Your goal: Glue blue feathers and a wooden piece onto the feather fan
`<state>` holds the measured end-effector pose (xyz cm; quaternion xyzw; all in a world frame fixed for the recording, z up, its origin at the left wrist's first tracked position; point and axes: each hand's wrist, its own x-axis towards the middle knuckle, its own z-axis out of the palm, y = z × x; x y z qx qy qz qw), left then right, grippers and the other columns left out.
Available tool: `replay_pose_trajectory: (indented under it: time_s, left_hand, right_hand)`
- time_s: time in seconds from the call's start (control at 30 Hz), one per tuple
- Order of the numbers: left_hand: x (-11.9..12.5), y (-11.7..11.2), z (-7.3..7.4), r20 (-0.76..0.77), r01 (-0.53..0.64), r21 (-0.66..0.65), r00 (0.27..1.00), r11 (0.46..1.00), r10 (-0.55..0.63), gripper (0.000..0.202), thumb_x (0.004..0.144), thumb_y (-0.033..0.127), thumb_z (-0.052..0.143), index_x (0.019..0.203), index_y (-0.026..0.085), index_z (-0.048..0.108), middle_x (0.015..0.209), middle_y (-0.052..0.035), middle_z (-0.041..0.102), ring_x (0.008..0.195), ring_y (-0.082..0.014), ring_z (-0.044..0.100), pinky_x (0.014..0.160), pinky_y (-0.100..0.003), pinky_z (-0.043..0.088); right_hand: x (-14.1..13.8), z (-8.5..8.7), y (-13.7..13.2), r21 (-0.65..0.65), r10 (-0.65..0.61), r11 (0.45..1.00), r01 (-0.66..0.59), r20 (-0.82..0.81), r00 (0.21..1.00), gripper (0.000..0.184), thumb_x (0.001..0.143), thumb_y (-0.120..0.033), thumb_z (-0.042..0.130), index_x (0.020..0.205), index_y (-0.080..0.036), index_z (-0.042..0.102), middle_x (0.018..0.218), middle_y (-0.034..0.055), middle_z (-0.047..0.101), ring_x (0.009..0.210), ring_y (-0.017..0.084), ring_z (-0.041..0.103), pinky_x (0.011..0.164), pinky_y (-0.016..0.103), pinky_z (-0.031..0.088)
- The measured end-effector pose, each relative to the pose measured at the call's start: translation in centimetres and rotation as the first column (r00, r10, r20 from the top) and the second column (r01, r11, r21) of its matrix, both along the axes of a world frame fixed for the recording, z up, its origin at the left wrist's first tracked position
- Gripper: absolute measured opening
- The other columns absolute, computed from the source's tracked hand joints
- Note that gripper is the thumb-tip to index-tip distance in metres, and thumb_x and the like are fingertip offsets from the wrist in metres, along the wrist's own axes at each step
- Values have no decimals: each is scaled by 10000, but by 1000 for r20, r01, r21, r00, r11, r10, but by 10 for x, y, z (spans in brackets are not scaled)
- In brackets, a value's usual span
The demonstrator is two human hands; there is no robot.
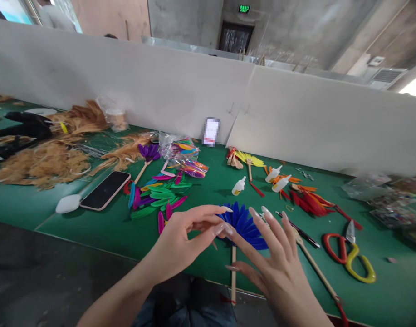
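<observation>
Hands [281, 272], left curled, right spread, over blue feather fan [246, 228]

Soft even light, bright right edge, stretched corners (upright phone [211, 131] pixelated)

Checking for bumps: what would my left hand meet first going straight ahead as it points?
Likely your right hand, just beyond your left hand, possibly touching it; depth is unclear.

The tabletop [216, 175] looks smooth and faintly glossy, with a glossy glass-fronted phone [105, 190] at nine o'clock, scissors [352, 251] with metal blades [351, 232] and smooth plastic-looking handles [373, 274] at four, and matt feathers [242, 223] on a wooden stick [233, 259] at five.
</observation>
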<state>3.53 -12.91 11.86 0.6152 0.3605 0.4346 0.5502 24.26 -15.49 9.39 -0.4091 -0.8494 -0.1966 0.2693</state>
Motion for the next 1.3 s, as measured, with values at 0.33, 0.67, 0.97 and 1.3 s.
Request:
replay_pose_trajectory:
  time_s: [0.33,0.67,0.97,1.3]
  left_hand:
    - [-4,1,14,-64,95,70,994,993,-91,367,846,55,515,1090,285,663,888,65,742,780,-68,704,718,-99,542]
    - [0,-4,17,-72,60,116,996,991,-52,378,804,38,547,1090,251,672,875,38,750,774,-100,712,720,-136,564]
    - [4,-7,19,-79,14,157,997,987,-2,366,799,76,579,1106,254,668,856,29,751,754,-117,716,708,-160,578]
    - [2,-9,18,-77,31,160,997,987,-19,345,846,108,566,1137,273,647,883,35,746,779,-110,714,716,-146,569]
  right_hand:
    - [9,17,-6,37,5,999,-8,101,995,465,868,-512,530,1311,-376,496,1415,5,434,1400,207,198,1162,482,80]
    - [12,23,-12,70,-1,998,-9,141,990,480,880,-507,518,1336,-368,466,1483,-14,355,1412,205,177,1161,493,82]
    - [13,26,-13,86,-1,996,-11,129,992,464,856,-499,565,1299,-370,510,1424,-7,453,1416,213,180,1164,494,89]
    - [12,27,-13,75,1,997,-10,122,992,411,892,-476,516,1291,-376,512,1493,-23,349,1428,198,143,1167,481,70]
